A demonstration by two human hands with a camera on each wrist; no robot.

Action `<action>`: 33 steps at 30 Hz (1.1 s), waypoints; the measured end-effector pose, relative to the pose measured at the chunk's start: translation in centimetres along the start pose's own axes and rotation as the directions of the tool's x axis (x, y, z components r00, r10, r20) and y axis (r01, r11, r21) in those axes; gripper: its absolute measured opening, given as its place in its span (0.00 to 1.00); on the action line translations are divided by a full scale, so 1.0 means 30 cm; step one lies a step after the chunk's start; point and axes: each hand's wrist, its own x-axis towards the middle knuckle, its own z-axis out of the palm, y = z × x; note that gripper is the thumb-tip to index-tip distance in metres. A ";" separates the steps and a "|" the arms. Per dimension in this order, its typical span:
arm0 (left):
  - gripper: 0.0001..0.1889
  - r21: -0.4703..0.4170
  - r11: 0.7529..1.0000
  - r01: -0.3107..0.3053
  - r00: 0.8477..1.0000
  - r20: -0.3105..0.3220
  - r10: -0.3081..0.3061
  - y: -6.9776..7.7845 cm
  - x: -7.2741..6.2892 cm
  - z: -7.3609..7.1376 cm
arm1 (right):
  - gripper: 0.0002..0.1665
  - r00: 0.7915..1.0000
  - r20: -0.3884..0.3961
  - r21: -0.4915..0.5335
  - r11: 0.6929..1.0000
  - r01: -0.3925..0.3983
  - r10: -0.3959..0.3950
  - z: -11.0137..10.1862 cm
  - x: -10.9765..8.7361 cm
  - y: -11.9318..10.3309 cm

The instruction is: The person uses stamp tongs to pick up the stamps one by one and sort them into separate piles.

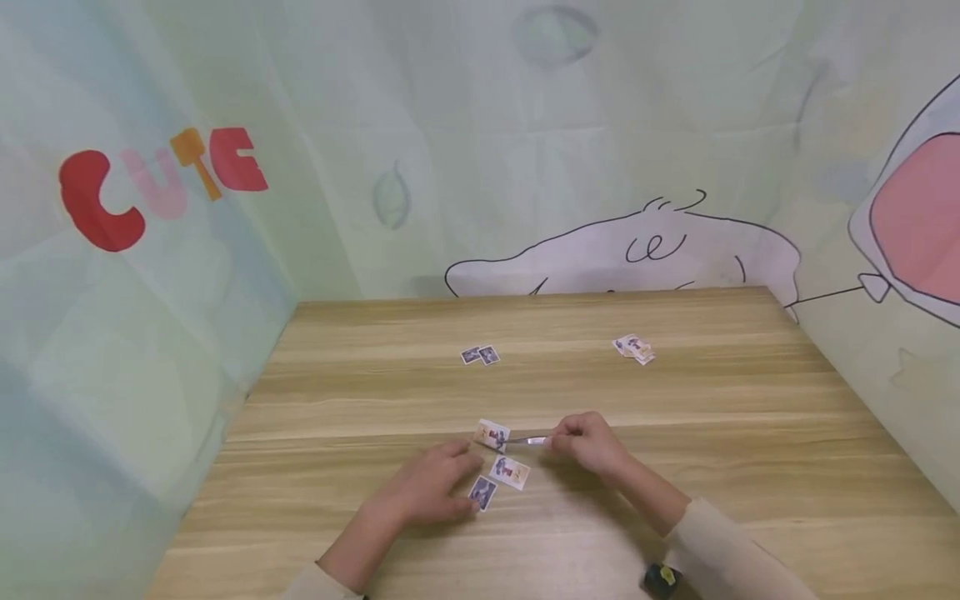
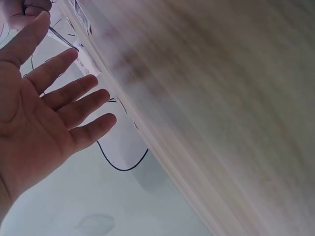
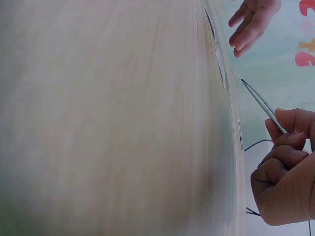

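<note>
My right hand [image 1: 592, 442] pinches a pair of metal tweezers [image 1: 528, 441] between thumb and fingers. The tweezers' tips point left and overlap a light printed card [image 1: 491, 433] in the head view. Just in front of that lies a second light card [image 1: 510, 472], with a dark picture card [image 1: 483, 493] at its lower left. My left hand [image 1: 433, 485] hovers low beside these cards, thumb near the dark one. In the left wrist view, the left hand's fingers [image 2: 74, 96] are spread and hold nothing. The right wrist view shows the tweezers [image 3: 261, 102] with their slim arms close together.
Two dark cards [image 1: 489, 356] lie side by side farther back on the wooden table [image 1: 360, 375]. A small overlapping pile of light cards [image 1: 634, 348] sits at the back right. Near my right sleeve is a small black object [image 1: 661, 580] with a yellow mark. Printed cloth walls [image 1: 337, 208] stand behind and beside the table.
</note>
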 end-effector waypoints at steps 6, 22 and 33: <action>0.28 0.016 0.999 -0.039 0.999 0.002 0.039 0.015 0.007 0.002 | 0.04 0.999 -0.045 -0.010 1.000 -0.029 0.029 -0.027 -0.006 0.009; 0.23 0.079 0.987 -0.141 0.990 -0.012 0.142 0.032 0.034 0.034 | 0.06 0.987 -0.149 -0.004 0.998 -0.066 0.064 -0.111 -0.014 0.037; 0.19 0.077 0.969 -0.235 0.971 -0.024 0.238 0.034 0.055 0.051 | 0.07 0.974 -0.209 0.002 0.996 -0.090 0.088 -0.175 -0.019 0.045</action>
